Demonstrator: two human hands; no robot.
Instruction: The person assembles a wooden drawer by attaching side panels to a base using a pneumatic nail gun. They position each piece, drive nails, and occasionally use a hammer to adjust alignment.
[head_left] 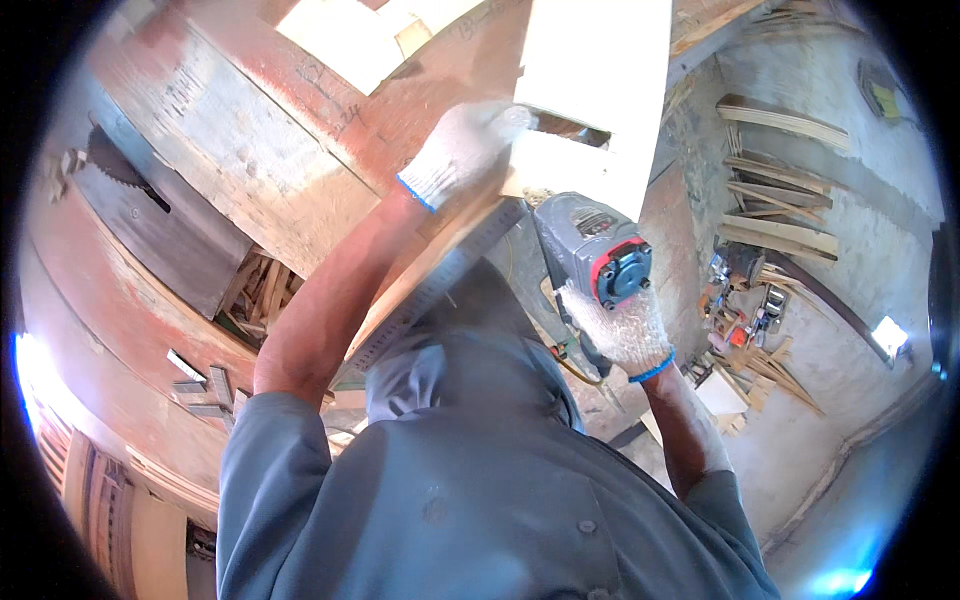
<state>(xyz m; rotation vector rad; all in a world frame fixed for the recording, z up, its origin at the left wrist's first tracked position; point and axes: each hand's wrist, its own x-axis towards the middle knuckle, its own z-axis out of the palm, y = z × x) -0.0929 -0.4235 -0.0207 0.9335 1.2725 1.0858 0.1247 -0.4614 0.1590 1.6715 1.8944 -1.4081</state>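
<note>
My right hand (625, 325), in a white knit glove with a blue cuff, is wrapped round the handle of a grey and red nail gun (590, 240). The tool's front end is against the near edge of a pale wooden board (565, 168). My left hand (465, 145), gloved the same way, grips that board's left end, its fingers curled and partly blurred. A wide pale panel (595, 60) lies just beyond, with a dark gap between it and the board. Where the nose of the nail gun meets the wood is mostly hidden.
On the left, a circular saw blade (112, 158) rises through a metal plate (170, 220) in the worn red bench (270, 170). Metal squares (205, 385) lie nearer me. Several wood strips (780, 190) and loose tools (740, 310) are on the floor to the right.
</note>
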